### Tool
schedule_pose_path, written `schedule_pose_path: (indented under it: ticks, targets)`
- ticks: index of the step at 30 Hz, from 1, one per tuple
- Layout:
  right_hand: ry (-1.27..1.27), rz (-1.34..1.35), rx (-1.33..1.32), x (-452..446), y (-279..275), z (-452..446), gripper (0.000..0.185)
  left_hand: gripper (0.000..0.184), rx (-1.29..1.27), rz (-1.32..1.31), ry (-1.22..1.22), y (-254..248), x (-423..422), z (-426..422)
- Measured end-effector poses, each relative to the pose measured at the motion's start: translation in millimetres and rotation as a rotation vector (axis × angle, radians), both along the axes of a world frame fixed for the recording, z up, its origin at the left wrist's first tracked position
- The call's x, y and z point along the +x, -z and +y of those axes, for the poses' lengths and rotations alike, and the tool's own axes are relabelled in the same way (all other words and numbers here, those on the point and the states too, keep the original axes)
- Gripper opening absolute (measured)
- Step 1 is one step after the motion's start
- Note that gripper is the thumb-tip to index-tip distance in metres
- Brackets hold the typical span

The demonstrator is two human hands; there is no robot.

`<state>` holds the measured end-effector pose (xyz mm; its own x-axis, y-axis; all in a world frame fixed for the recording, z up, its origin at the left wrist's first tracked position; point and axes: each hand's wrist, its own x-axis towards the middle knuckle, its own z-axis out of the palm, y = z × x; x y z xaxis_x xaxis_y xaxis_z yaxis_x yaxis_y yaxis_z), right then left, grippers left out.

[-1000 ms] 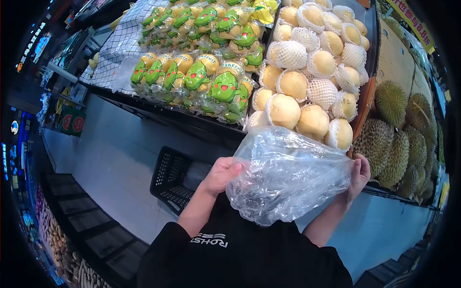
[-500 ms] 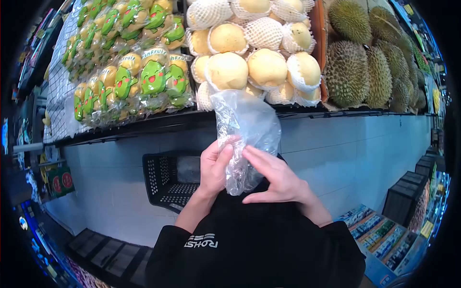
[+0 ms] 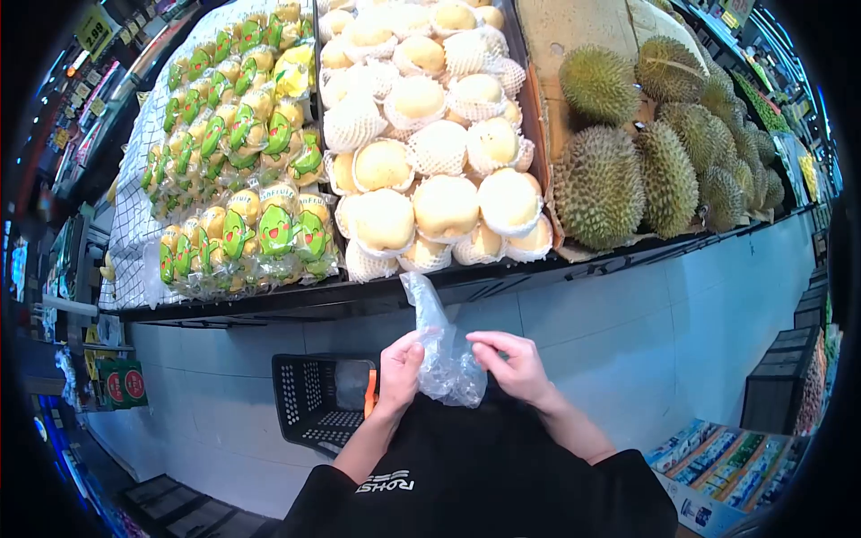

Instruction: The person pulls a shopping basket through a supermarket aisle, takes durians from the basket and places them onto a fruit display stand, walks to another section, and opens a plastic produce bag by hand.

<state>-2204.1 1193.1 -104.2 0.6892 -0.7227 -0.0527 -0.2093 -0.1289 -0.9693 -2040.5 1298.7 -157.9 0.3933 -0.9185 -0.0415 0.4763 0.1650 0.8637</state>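
Note:
A clear plastic bag hangs crumpled in front of my chest, its narrow top reaching up toward the fruit stand. My left hand is closed on the bag's left side, thumb against the fingers. At the bag's right edge, my right hand has its fingers curled in and thumb and forefinger pinched on the thin film. Beyond the bag, round yellow fruits, several in white foam nets, fill the middle of the stand.
Bagged yellow fruits with green cartoon print lie left on the stand, durians right. The stand's black front edge runs across before me. A black shopping basket with an orange handle sits on the floor at left; boxed goods stand lower right.
The view has tipped up, showing more of the stand. The bag is bunched narrower and lower. My right hand has gone from flat, extended fingers to a curled pinch.

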Motion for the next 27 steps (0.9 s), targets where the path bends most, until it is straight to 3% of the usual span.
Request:
schedule_pose_path:
  ticks: [2, 4, 6, 8, 10, 12, 13, 16, 17, 20, 21, 22, 24, 27]
  targets:
    - [-0.127, -0.015, -0.150, -16.4, 1.2, -4.1, 0.027, 0.048, 0.003, -0.014, 0.037, -0.2, -18.3, -9.8]
    - [-0.201, -0.002, -0.339, -35.4, 6.1, -2.1, 0.053, 0.044, 0.100, -0.069, 0.053, 8.7, -47.7, -21.8]
    - [-0.170, 0.043, -0.201, -54.6, 16.4, -1.0, 0.058, 0.053, 0.078, -0.240, 0.081, 0.4, -75.9, -36.9]
    - [-0.074, -0.008, -0.261, -74.3, 20.9, -6.6, 0.050, 0.068, 0.043, -0.258, 0.269, -5.0, -91.8, -44.1]
    - [-0.029, 0.047, -0.197, -96.8, 35.8, -17.8, 0.040, 0.085, 0.062, -0.500, 0.275, -6.5, -110.9, -49.4]
    - [-0.007, 0.015, -0.154, -114.8, 54.9, -21.2, 0.026, 0.087, 0.103, -0.595, 0.278, -11.3, -126.7, -48.4]
    - [-0.029, 0.045, -0.145, -122.2, 61.6, -21.9, 0.023, 0.087, 0.114, -0.457, 0.284, -6.2, -134.7, -46.9]
    - [-0.111, 0.141, -0.039, -137.1, 66.2, -24.3, 0.020, 0.080, 0.119, -0.394, 0.231, 18.5, -148.0, -39.8]
    - [-0.161, 0.225, 0.054, -141.7, 66.0, -25.3, 0.020, 0.070, 0.133, -0.400, 0.183, 27.4, -152.1, -35.8]
    - [-0.220, 0.154, 0.197, -151.4, 71.6, -31.2, 0.020, 0.059, 0.275, -0.363, 0.174, 31.4, -152.5, -22.1]
    - [-0.229, 0.152, 0.190, -152.7, 71.8, -32.4, 0.020, 0.039, 0.271, -0.413, 0.079, 31.2, -153.9, -19.3]
    - [-0.233, 0.115, 0.141, -152.5, 71.7, -33.1, 0.020, 0.039, 0.264, -0.415, 0.070, 30.0, -151.2, -16.2]
    - [-0.240, 0.077, 0.082, -154.3, 75.0, -36.1, 0.021, 0.022, 0.477, -0.570, 0.130, 23.5, -147.2, -10.9]
    - [-0.194, 0.005, 0.224, -155.9, 88.0, -43.6, 0.022, 0.017, 0.432, -0.583, 0.042, 12.9, -143.3, -9.3]
